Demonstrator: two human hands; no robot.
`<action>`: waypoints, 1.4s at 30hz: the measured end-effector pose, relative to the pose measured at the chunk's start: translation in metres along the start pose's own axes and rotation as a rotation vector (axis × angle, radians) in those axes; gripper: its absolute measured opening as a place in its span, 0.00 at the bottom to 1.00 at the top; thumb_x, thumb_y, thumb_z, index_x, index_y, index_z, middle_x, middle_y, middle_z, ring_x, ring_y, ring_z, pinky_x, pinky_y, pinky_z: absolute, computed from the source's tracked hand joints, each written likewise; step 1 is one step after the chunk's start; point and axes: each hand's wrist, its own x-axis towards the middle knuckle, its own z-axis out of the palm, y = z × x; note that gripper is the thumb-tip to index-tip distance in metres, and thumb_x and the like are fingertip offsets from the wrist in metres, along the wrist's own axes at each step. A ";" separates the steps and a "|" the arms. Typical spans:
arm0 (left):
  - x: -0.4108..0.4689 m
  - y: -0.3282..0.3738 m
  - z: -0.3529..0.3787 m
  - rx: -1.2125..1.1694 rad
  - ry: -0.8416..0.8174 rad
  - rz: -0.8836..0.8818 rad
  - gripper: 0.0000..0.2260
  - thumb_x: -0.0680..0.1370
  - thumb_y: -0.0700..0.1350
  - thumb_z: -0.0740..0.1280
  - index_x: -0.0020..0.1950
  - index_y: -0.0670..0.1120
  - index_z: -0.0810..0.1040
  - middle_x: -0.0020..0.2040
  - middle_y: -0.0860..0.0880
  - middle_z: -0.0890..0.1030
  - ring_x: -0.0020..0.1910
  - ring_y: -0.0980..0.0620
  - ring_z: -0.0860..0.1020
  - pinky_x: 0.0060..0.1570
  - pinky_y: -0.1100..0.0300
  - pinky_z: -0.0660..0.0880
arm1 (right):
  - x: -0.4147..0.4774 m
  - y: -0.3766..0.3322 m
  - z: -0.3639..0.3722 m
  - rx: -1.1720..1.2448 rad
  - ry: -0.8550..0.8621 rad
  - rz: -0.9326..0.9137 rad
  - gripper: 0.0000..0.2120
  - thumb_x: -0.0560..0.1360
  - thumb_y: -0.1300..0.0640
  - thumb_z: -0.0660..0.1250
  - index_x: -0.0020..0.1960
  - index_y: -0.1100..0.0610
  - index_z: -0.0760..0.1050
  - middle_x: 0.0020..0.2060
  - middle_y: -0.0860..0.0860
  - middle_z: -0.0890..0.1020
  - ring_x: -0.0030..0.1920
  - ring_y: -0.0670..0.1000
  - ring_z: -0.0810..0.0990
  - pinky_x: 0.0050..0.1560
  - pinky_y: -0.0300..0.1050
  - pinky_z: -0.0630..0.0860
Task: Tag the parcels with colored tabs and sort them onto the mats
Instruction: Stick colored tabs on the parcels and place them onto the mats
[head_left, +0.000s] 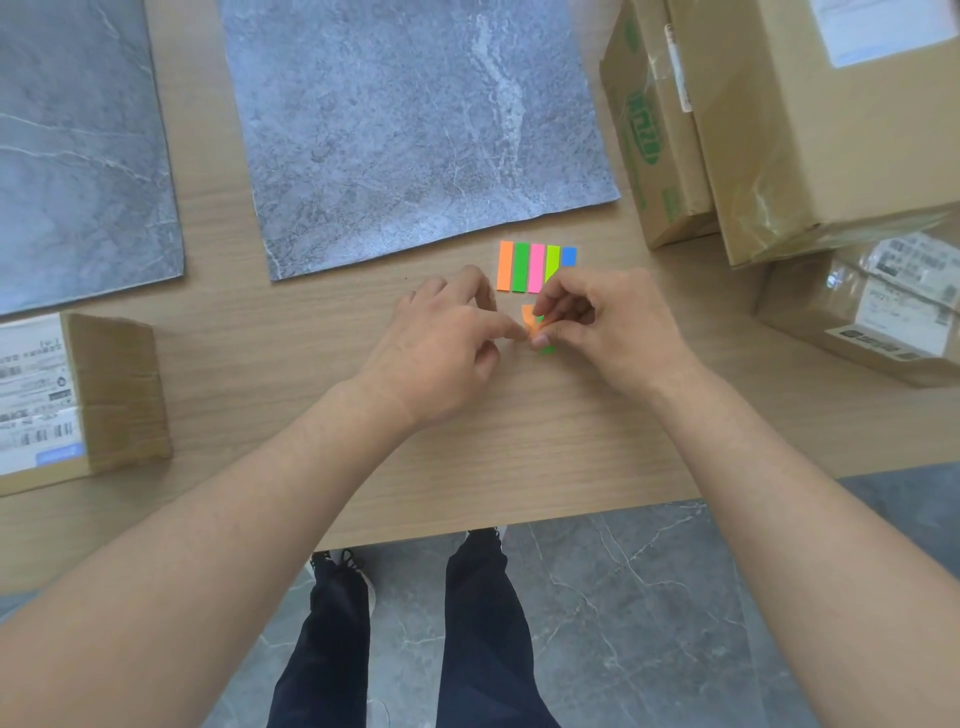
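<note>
Left hand (441, 343), right hand (613, 327) together mid-frame, pinching thin orange paper tab (528, 314); seems floppy, so I'd grip its end.

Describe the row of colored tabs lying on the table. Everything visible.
The tab row is five thin paper-like strips side by side: orange, green, pink, yellow-green, blue. It lies flat on the wooden table, just short of the near edge of the middle mat. The right hand hides the near ends of the yellow-green and blue strips; contact cannot be told. Nearer the person, it and the left hand pinch loose tabs.
</note>
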 end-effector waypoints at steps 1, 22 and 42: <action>-0.001 0.000 -0.001 0.017 -0.005 0.006 0.20 0.77 0.43 0.64 0.62 0.64 0.81 0.58 0.52 0.73 0.49 0.50 0.65 0.55 0.48 0.70 | -0.001 0.001 0.000 0.008 0.007 -0.005 0.11 0.67 0.62 0.82 0.47 0.53 0.84 0.37 0.44 0.85 0.40 0.45 0.84 0.45 0.39 0.76; -0.015 0.029 0.018 -0.762 0.152 -0.405 0.08 0.74 0.53 0.76 0.46 0.50 0.87 0.38 0.56 0.83 0.35 0.63 0.78 0.36 0.68 0.72 | -0.031 -0.013 0.015 0.214 0.387 0.088 0.11 0.72 0.58 0.80 0.53 0.53 0.83 0.37 0.44 0.85 0.38 0.42 0.84 0.43 0.33 0.77; 0.008 0.025 0.031 -0.551 0.228 -0.658 0.06 0.71 0.50 0.70 0.38 0.49 0.84 0.33 0.52 0.83 0.38 0.49 0.83 0.43 0.52 0.82 | -0.034 0.007 0.026 -0.086 0.516 -0.123 0.13 0.77 0.66 0.66 0.53 0.57 0.87 0.43 0.52 0.76 0.38 0.47 0.74 0.39 0.42 0.77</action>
